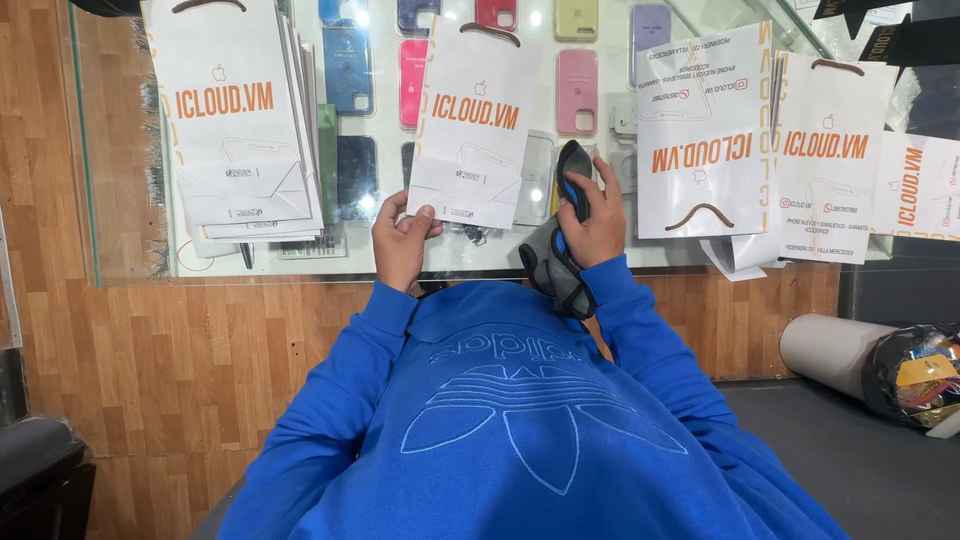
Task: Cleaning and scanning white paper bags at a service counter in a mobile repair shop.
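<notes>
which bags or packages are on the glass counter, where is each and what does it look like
White paper bag with orange print: counter centre, flat, left hand pinching its bottom edge.
Stack of matching white bags: far left.
Upside-down white bag: right of centre.
Two more white bags: far right.
Dark blue-and-grey cloth item: in right hand.

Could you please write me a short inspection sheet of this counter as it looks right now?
Surface: glass counter, phone cases displayed beneath.
Job's things: white paper bag; dark grey and blue tool.
Clutter: stack of bags at left, more bags at right.
Grippers: left hand pinches the white paper bag's bottom edge; right hand grips the tool.
Cables: nothing seen.
Surroundings: wood-panel counter front, grey roll on the floor.
</notes>
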